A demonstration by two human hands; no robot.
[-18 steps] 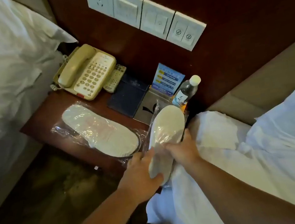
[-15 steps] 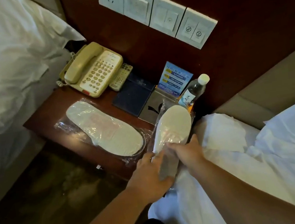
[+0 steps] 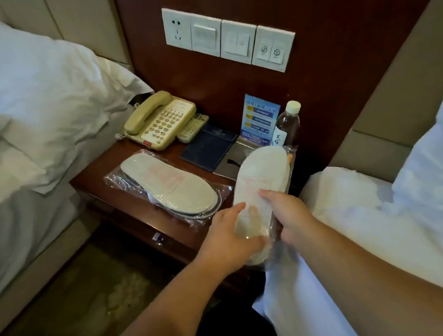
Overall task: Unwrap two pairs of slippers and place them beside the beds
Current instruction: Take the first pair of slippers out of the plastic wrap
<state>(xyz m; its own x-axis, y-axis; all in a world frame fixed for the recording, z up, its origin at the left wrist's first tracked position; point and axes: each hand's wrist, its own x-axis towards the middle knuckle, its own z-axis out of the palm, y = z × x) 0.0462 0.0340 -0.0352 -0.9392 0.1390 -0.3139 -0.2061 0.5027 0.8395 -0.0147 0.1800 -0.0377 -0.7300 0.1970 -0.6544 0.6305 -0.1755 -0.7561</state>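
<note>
One pair of white slippers (image 3: pixel 170 186) lies flat in clear plastic wrap on the dark wooden nightstand (image 3: pixel 93 176) between two beds. A second wrapped pair of slippers (image 3: pixel 262 175) is held up over the nightstand's right front corner, toe end pointing away from me. My left hand (image 3: pixel 231 237) grips its heel end from the left. My right hand (image 3: pixel 289 211) grips it from the right, thumb on top of the sole. The clear wrap hangs loose below the heel between my hands.
At the back of the nightstand stand a beige telephone (image 3: pixel 161 125), a remote (image 3: pixel 193 127), a dark folder (image 3: pixel 209 146), a blue card (image 3: pixel 260 118) and a water bottle (image 3: pixel 289 122). White beds flank it left (image 3: pixel 8 118) and right (image 3: pixel 378 217). Dark carpet (image 3: pixel 76 296) lies below.
The camera has pulled back and tilted up, showing more of both beds. My hands have shifted along the held slipper pair, the right thumb now on top of the sole.
</note>
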